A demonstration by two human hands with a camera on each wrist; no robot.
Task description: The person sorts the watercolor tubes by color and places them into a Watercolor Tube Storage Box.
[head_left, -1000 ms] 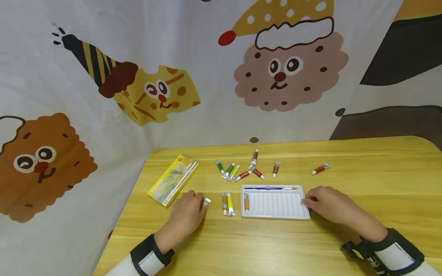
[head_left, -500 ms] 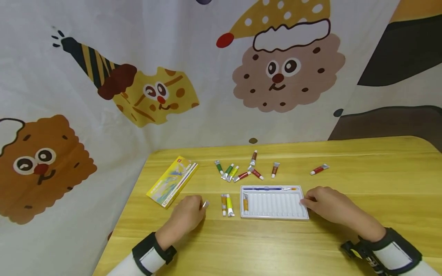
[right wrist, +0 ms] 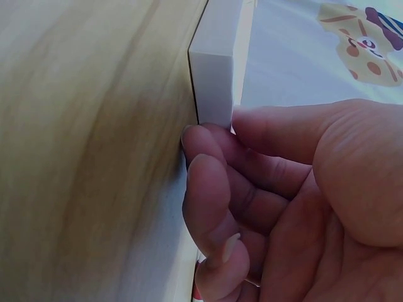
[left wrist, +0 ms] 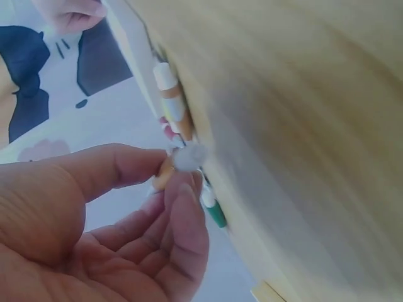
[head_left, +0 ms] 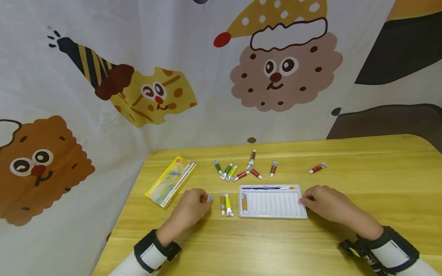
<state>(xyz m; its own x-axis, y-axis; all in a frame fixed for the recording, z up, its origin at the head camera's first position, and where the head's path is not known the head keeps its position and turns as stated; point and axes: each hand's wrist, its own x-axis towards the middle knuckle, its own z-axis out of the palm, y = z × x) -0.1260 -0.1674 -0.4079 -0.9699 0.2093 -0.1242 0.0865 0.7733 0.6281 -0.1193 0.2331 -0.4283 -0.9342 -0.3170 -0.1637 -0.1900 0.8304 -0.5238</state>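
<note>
Paint tube (left wrist: 190,157) held in my left fingers (left wrist: 189,226), left of the white tray (head_left: 272,205).
Condition: I find one end pale silver-grey and blurred up close, with a patch of orange beside it; my grip hides the remainder. My left thumb and fingers pinch it near an ochre tube (head_left: 222,205) and a yellow tube (head_left: 228,205) on the counter (head_left: 259,245). My right fingers (right wrist: 208,189) grip the tray's right edge.

The box (head_left: 170,182) lies left of the tray (head_left: 276,205)
</note>
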